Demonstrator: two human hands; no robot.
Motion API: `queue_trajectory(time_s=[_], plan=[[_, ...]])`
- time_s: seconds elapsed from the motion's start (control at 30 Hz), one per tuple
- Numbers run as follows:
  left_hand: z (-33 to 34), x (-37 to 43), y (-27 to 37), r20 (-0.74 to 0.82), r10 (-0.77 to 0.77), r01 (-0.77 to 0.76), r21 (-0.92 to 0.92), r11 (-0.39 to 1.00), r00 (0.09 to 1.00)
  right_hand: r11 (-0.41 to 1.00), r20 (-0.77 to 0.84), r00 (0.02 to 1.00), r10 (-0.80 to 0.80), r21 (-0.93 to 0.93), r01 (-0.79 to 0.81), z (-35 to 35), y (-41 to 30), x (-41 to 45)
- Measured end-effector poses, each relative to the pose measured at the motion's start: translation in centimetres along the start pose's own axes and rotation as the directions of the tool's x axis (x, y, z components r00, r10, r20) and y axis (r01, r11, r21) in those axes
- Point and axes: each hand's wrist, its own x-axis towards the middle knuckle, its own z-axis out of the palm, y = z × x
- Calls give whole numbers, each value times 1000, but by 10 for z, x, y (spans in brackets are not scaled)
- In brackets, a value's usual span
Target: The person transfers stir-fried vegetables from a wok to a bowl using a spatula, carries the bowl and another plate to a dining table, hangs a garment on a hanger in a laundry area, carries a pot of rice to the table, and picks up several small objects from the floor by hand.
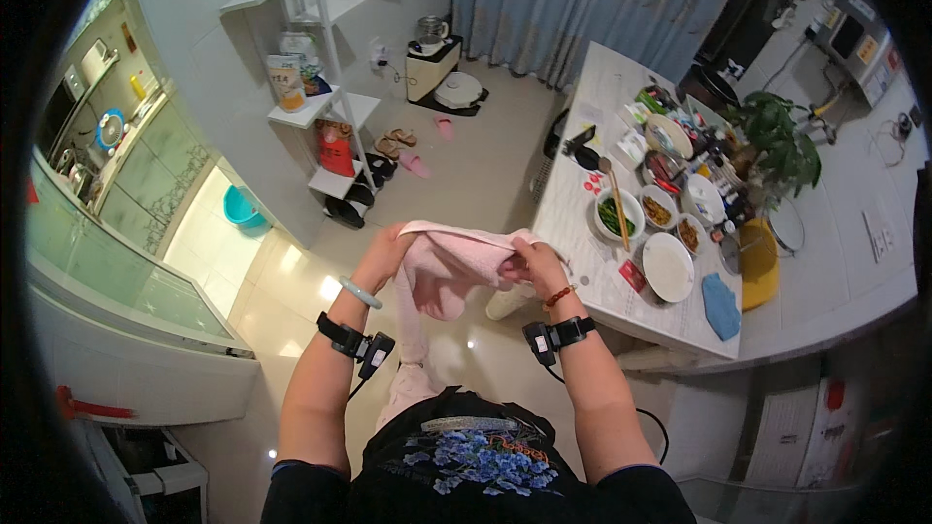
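A pink towel (451, 269) hangs in folds in front of my body, above the tiled floor. My left hand (386, 255) grips its upper left corner. At the upper right, my right hand (536, 264) pinches the towel's edge, with some fingers hidden in the cloth. Between the two hands the top edge is stretched out, while the lower part droops loosely. Close to my right hand is the near left side of a white marble-patterned table (557, 233).
Bowls of food, such as greens (610, 222), an empty white plate (668, 268) and a blue cloth (721, 306) lie on the table. A white shelf rack (313, 105) stands at the left wall, with shoes (349, 205) below. A robot vacuum (460, 90) sits by the curtain (582, 7).
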Motion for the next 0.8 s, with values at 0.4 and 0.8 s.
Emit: queue_trajectory(time_s=[0.4,0.8], plan=[[-75,78,18,74,175,-181,82,980,982,701,590,765,-260,-429,569,177,-49,57],[-172,170,-9,-17,264,-255,206,945,964,854,609,782,-133,-330,402,256,-95,154]])
